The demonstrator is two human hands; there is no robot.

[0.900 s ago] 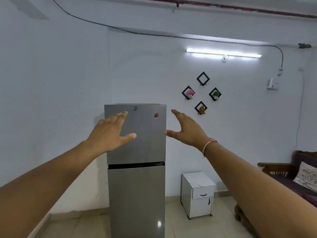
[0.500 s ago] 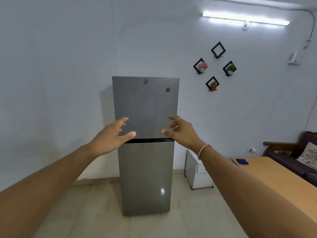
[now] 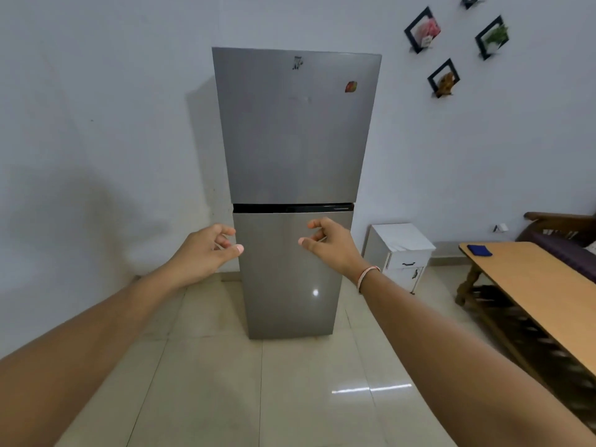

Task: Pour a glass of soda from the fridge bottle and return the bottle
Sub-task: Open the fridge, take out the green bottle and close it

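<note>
Pale white walls (image 3: pixel 96 124) meet a glossy beige tiled floor (image 3: pixel 258 398) that mirrors a strip of light. Three black diamond frames (image 3: pixel 443 78) hang upper right. Below stand a small white cabinet (image 3: pixel 401 253), a wooden table (image 3: pixel 532 285) and a dark sofa (image 3: pixel 567 240).

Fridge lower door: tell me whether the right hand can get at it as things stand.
Probably yes. The right hand is held out toward the lower door, holding nothing, and nothing stands between them. Both doors are shut; whether it already touches cannot be told.
</note>
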